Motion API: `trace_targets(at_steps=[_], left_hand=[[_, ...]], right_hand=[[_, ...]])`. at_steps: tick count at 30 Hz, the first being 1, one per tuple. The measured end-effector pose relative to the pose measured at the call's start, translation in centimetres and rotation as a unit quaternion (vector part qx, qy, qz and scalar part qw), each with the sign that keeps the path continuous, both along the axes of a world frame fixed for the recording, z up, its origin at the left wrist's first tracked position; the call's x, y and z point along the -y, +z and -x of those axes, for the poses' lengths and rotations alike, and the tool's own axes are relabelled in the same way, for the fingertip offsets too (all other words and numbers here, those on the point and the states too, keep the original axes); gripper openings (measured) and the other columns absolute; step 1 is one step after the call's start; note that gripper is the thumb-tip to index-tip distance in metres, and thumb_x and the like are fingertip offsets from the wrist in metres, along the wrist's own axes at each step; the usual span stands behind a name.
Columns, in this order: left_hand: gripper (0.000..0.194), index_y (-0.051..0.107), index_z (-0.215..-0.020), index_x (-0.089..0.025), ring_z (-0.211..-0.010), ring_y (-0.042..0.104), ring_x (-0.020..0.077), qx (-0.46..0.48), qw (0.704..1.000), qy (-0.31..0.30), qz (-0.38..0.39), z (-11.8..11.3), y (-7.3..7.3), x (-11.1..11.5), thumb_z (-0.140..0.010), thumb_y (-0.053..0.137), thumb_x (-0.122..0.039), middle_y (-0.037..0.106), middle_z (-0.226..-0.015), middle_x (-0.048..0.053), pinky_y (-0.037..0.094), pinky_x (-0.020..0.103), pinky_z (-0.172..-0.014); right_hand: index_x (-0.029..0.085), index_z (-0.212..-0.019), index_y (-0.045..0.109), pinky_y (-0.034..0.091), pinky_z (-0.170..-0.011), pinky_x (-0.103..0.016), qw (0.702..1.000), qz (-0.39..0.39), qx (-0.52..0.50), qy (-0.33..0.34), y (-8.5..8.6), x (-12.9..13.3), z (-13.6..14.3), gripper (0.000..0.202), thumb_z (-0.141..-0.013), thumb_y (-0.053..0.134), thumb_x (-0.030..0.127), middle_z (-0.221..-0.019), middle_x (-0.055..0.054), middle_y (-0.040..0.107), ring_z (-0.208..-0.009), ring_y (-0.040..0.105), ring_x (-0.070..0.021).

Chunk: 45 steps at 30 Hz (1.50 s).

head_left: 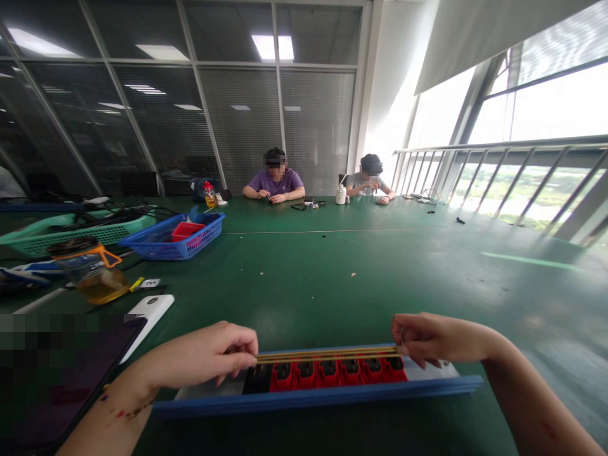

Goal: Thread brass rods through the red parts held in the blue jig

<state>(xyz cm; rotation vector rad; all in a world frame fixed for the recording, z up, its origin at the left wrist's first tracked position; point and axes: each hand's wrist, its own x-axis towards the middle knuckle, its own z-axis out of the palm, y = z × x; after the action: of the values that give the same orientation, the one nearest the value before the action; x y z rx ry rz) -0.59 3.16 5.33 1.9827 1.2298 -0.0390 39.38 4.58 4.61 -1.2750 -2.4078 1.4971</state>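
Two or so thin brass-coloured rods [327, 356] stretch level between my hands. My left hand [228, 348] pinches their left end, thumb and fingers pressed together. At the right end, my right hand [422, 339] has its fingers curled closed on them. Directly under the rods lies a long blue-edged case [323, 400] with a row of several red and black blocks [327, 373]. Whether the rods touch the blocks, I cannot tell. Pale grey panels show at both ends of the case, partly hidden by my hands.
To the left lie a dark-screened device [95, 373], a white power bank-like slab [152, 316] and a jar of amber liquid [99, 278]. Beyond them stand a blue basket [190, 247] and a green basket [95, 234]. Two people sit across the green table [304, 285].
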Motion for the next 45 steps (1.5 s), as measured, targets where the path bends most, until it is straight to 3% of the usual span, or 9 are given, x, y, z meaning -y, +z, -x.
trace_targets(at_steps=[3,8,15,24,33,45], left_hand=[[0.024,0.052,-0.081,-0.020,-0.055,0.056,0.0110,0.013,0.998,0.006,0.054,0.2,-0.8,-0.4,-0.078,0.044,-0.042,0.060,-0.070,-0.001,0.040,0.019,-0.051],[0.023,0.052,-0.083,-0.019,-0.061,0.060,0.0135,0.020,0.998,0.009,0.063,0.4,-1.4,-0.9,-0.076,0.047,-0.041,0.063,-0.072,0.000,0.042,0.021,-0.054],[0.028,0.061,-0.082,-0.021,-0.067,0.055,0.0133,-0.046,0.998,-0.004,-0.041,0.7,-0.7,-1.1,-0.075,0.047,-0.044,0.061,-0.074,-0.002,0.037,0.019,-0.054],[0.023,0.062,-0.076,-0.023,-0.073,0.054,0.0126,-0.060,0.983,-0.010,-0.175,0.1,0.6,-0.7,-0.080,0.044,-0.037,0.062,-0.078,-0.003,0.036,0.019,-0.064],[0.022,0.060,-0.087,-0.025,-0.085,0.052,0.0145,-0.085,0.904,0.006,-0.418,1.1,1.5,0.2,-0.085,0.041,-0.037,0.060,-0.089,-0.001,0.039,0.024,-0.074],[0.015,0.059,-0.093,-0.024,-0.085,0.052,0.0143,-0.065,0.800,0.004,-0.597,1.5,2.2,0.8,-0.085,0.047,-0.030,0.057,-0.091,0.001,0.039,0.027,-0.076]], right_hand=[[0.019,-0.092,0.044,0.036,-0.044,-0.018,1.000,0.023,0.011,0.016,-1.0,-0.3,0.3,0.025,-0.083,0.048,0.043,-0.061,0.003,0.058,-0.047,0.050,-0.0086],[0.019,-0.095,0.043,0.041,-0.049,-0.021,0.999,0.024,0.026,0.021,-1.6,-0.6,0.6,0.027,-0.083,0.049,0.042,-0.064,0.002,0.062,-0.053,0.057,-0.0117],[0.018,-0.097,0.048,0.043,-0.055,-0.022,0.998,-0.041,0.038,0.028,-1.1,-0.8,0.5,0.033,-0.081,0.050,0.047,-0.078,-0.004,0.064,-0.068,0.059,-0.0151],[0.018,-0.096,0.051,0.043,-0.057,-0.023,0.995,-0.079,0.048,0.035,-1.3,-0.8,0.5,0.031,-0.081,0.051,0.045,-0.081,-0.004,0.064,-0.070,0.057,-0.0154],[0.018,-0.096,0.052,0.042,-0.057,-0.022,0.995,-0.077,0.050,0.031,-1.4,-1.0,0.5,0.031,-0.081,0.051,0.045,-0.083,-0.004,0.064,-0.072,0.057,-0.0156],[0.018,-0.097,0.052,0.042,-0.057,-0.022,0.996,-0.071,0.045,0.033,-1.5,-1.2,0.4,0.032,-0.081,0.052,0.045,-0.087,-0.004,0.063,-0.074,0.057,-0.0156]])
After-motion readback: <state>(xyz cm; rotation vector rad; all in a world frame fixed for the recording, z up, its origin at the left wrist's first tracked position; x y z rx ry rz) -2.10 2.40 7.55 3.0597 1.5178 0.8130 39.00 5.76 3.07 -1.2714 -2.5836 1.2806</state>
